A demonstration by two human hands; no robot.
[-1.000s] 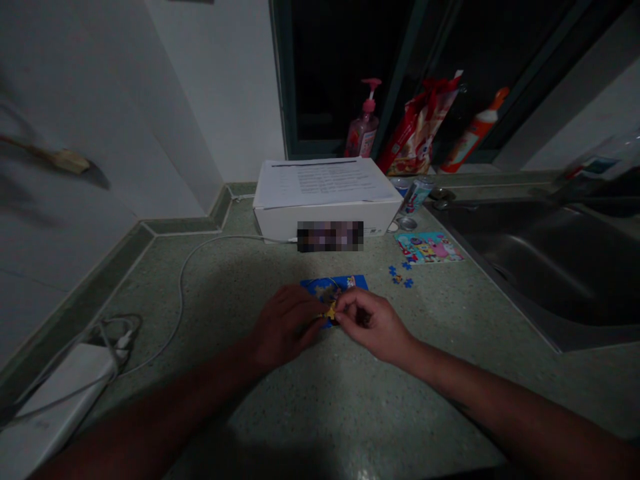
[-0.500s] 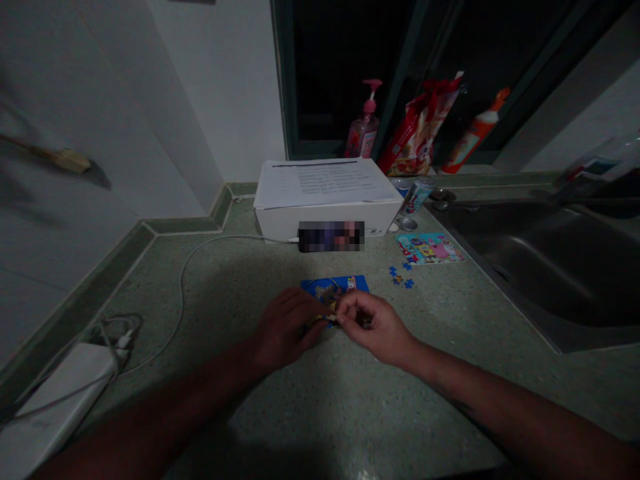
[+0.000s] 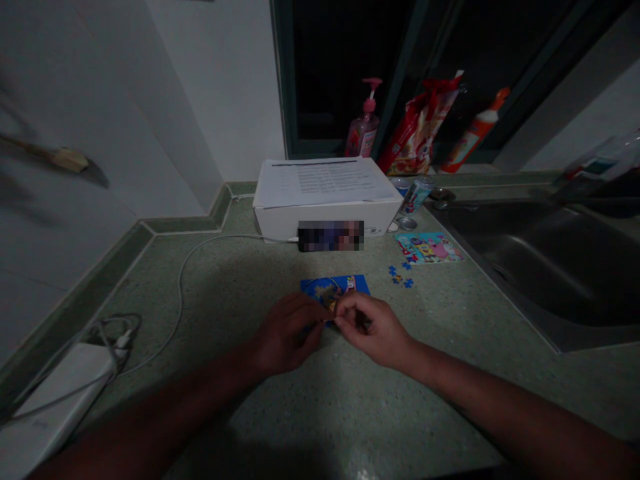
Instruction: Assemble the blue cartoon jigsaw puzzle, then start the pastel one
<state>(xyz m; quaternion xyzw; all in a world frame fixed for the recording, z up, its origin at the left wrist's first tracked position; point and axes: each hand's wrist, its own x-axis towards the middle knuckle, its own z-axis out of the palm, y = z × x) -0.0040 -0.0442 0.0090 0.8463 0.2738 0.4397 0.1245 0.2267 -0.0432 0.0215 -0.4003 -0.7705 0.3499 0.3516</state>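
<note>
Your left hand [image 3: 287,335] and right hand [image 3: 374,330] meet, fingers [image 3: 346,312] curled tight, pinching a small jigsaw piece [image 3: 331,307] between them. It sits just over the blue puzzle [image 3: 320,287] on the surface [image 3: 440,380].

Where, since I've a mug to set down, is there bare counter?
Bare counter lies between the white cable and the blue jigsaw puzzle, and below the left hand and right hand. Crowded: by the loose puzzle pieces, the white box and the can.
</note>
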